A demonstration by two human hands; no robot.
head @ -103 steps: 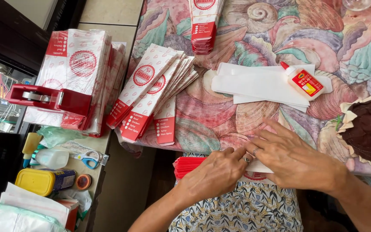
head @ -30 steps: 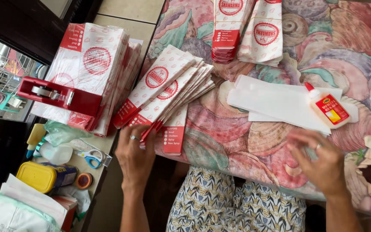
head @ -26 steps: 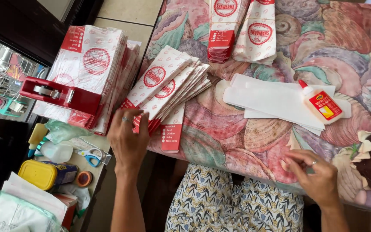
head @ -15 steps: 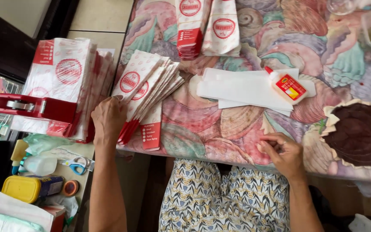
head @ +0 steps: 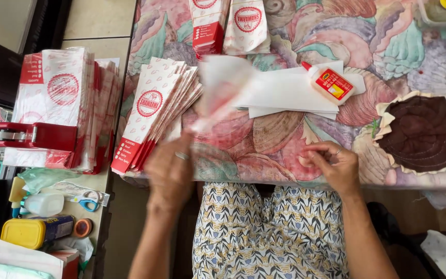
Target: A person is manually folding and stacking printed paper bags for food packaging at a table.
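A thin paper bag [head: 223,90], blurred, rises from the left hand [head: 170,173], its fingers [head: 181,150] pinching the lower edge, just right of the fanned bag stack [head: 156,111]; the right hand [head: 336,168] curls loosely on the floral-clothed table [head: 285,150], holding nothing

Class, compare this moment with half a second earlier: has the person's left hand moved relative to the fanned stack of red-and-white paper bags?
Yes. The left hand has left the fanned stack and moved right, lifting one blurred paper bag.

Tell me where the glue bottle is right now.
In the head view, the glue bottle lies tilted on the stack of white sheets, beyond the right hand.
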